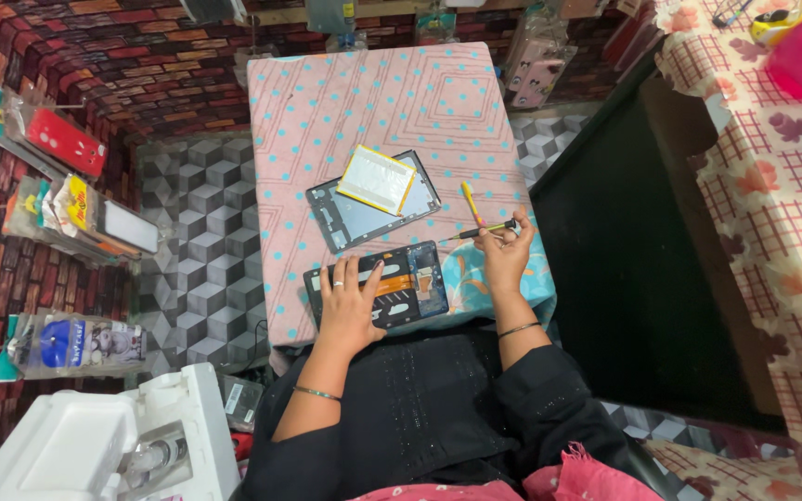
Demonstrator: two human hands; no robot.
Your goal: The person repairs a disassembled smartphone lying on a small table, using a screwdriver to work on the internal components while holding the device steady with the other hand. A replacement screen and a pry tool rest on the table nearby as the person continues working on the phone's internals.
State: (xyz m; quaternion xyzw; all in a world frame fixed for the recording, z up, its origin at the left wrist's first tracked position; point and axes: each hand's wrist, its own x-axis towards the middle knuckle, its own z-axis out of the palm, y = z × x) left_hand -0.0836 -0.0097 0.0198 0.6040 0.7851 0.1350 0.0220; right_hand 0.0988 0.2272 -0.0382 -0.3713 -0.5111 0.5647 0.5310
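My left hand (pixel 349 301) lies flat on an opened tablet body (pixel 420 283) with dark circuit parts and an orange strip, at the near edge of the small table. My right hand (pixel 505 250) pinches a thin screwdriver (pixel 480 231) with a yellow and black handle, just right of the tablet body. Farther back lies a grey tablet back cover (pixel 350 221) with a flat white and yellow battery (pixel 378 178) resting on it. A yellow tool (pixel 471 201) lies beside the cover.
The table (pixel 327 93) wears a pink cloth with blue dots. Packaged phone cases (pixel 67 139) hang on the brick-patterned wall at left. White foam packing (pixel 76 445) sits near left. A counter with a floral cloth (pixel 772 186) runs along the right.
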